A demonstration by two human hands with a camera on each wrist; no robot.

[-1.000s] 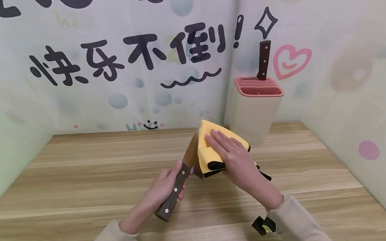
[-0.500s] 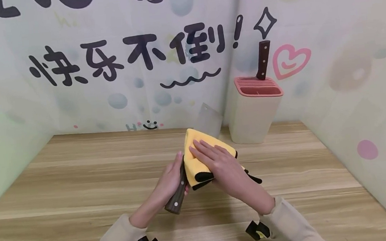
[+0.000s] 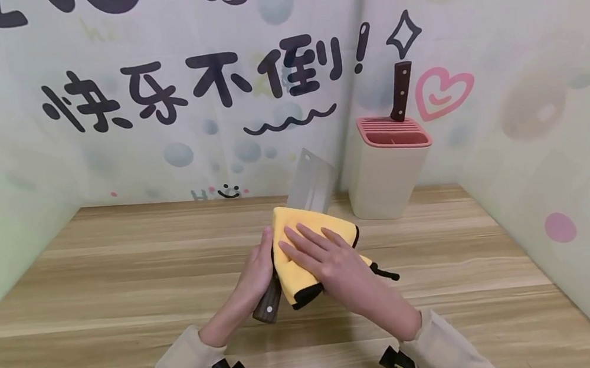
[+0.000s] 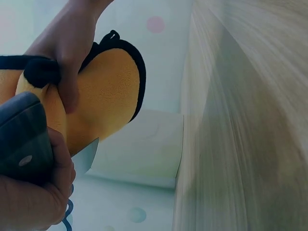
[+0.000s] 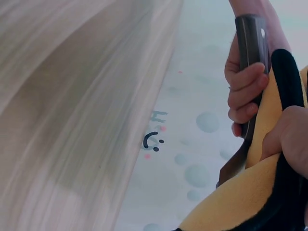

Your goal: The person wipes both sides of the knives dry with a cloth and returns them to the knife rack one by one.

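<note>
My left hand [image 3: 256,275] grips the dark wooden handle [image 3: 267,306] of a cleaver [image 3: 309,178]. The broad metal blade points up and away from me, tilted above the table. A yellow cloth [image 3: 291,270] with black edging lies over the lower blade and the top of the handle. On the cloth rests my right hand [image 3: 339,270], fingers spread along its upper side. In the left wrist view the right thumb [image 4: 69,89] is tucked against the cloth's other side, so the cloth is pinched. The cloth hides the middle of the cleaver.
At the back right of the wood-grain table [image 3: 122,277] stands a cream knife block [image 3: 383,186] with a pink slotted top. A brown-handled knife [image 3: 401,92] sticks up from it. Patterned sheeting with printed writing borders the table at the back and sides.
The cloth and right hand have moved from the upper blade down toward the handle, uncovering the blade's far end. The left hand has shifted slightly right with the cleaver.
</note>
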